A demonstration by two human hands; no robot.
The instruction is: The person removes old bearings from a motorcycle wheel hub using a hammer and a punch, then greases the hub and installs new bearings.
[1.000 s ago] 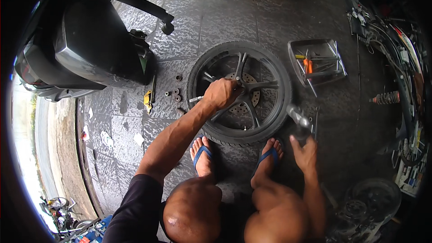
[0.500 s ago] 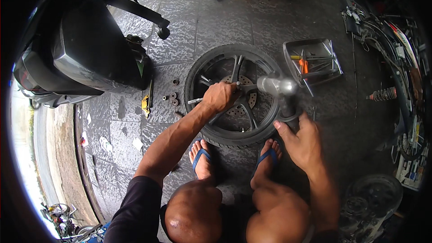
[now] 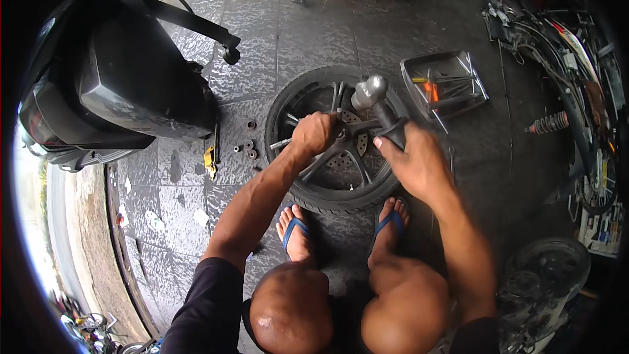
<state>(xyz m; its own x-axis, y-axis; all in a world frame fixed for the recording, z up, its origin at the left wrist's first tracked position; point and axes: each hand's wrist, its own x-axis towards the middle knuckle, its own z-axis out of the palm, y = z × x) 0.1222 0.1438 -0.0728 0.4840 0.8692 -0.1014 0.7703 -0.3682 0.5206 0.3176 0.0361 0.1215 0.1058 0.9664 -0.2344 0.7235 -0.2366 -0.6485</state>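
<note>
A motorcycle wheel lies flat on the floor in front of my feet, its black spokes and drilled brake disc facing up. My left hand is closed around a metal rod above the hub; one end sticks out to the left, and the rest is mostly hidden by my fingers. My right hand grips the black handle of a hammer. Its silver head is raised over the wheel's far right part, to the right of my left hand.
Right of the wheel sits a tray of tools, including orange-handled pliers. Several small metal rings and a yellow tool lie to the left. A dark motorcycle stands at left; a coil-spring shock absorber lies at right.
The hammer and my right hand have moved left and away from me, bringing the head over the wheel. My left hand stays at the hub. The whole view has shifted slightly.
</note>
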